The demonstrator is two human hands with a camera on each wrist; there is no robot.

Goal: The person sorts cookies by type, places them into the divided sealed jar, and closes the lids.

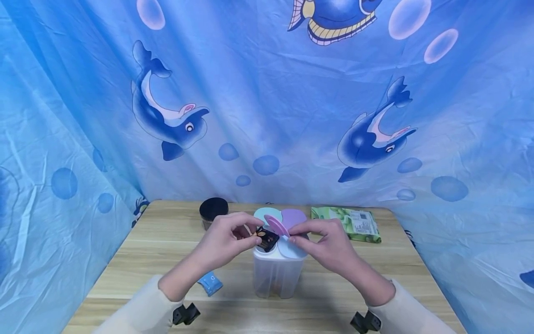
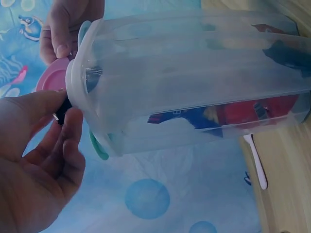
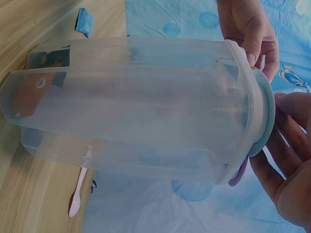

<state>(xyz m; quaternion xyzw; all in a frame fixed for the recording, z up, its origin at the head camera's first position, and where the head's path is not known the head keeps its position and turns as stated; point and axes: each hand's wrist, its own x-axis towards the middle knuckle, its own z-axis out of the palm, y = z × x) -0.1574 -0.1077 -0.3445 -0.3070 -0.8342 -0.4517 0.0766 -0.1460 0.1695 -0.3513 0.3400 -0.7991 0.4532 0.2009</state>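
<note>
A tall clear plastic container [image 1: 277, 276] stands upright on the table, its top divided under mint [image 1: 265, 213], purple [image 1: 294, 216], light blue [image 1: 292, 249] and pink lids. My left hand [image 1: 228, 235] pinches a small black packet [image 1: 268, 238] at the near-left opening. With thumb and fingers, my right hand [image 1: 327, 242] holds the pink lid [image 1: 276, 225] tilted up beside that opening. Through the wall in the left wrist view, red [image 2: 262, 109] and blue packets show low in the container. An orange-brown packet [image 3: 31, 94] lies at its bottom in the right wrist view.
Behind my left hand is a black-lidded jar [image 1: 213, 208]. A green package [image 1: 350, 224] lies at the back right. A small blue packet [image 1: 210, 283] rests near my left forearm. Both wrist views show a pale pink spoon [image 2: 256, 162] on the table. A blue curtain [image 1: 267, 102] hangs behind.
</note>
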